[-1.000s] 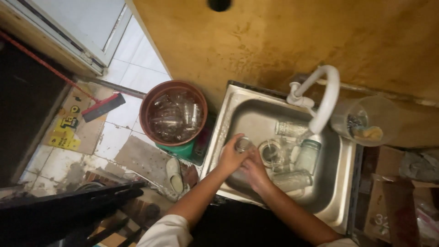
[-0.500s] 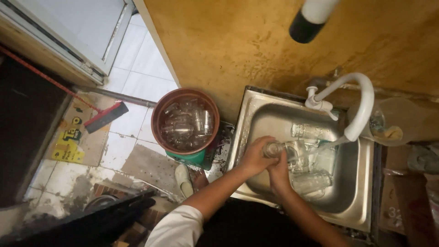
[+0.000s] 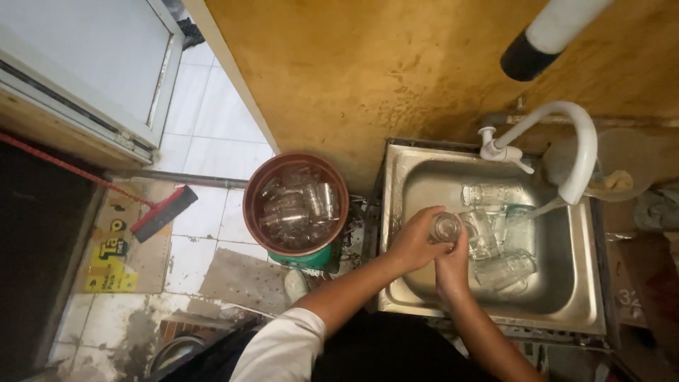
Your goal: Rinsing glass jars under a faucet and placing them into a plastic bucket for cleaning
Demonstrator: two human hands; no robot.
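A clear drinking glass (image 3: 445, 226) is held over the left part of a steel sink (image 3: 417, 177). My left hand (image 3: 412, 240) grips it from the left, and my right hand (image 3: 450, 263) wraps it from below. Several more clear glasses (image 3: 495, 233) lie in the basin to the right of my hands. A white curved tap (image 3: 566, 152) arches over the sink's right side, with water running from its spout.
A brown bucket (image 3: 249, 205) full of clear glasses stands on the tiled floor left of the sink. A red-handled broom (image 3: 159, 212) lies further left. A yellow wall (image 3: 368, 78) rises behind the sink. A round clear container (image 3: 622, 170) sits at the right.
The view has swung left, so the sink sits further right in the frame. Both hands stay on the glass over the basin's left side, raised slightly.
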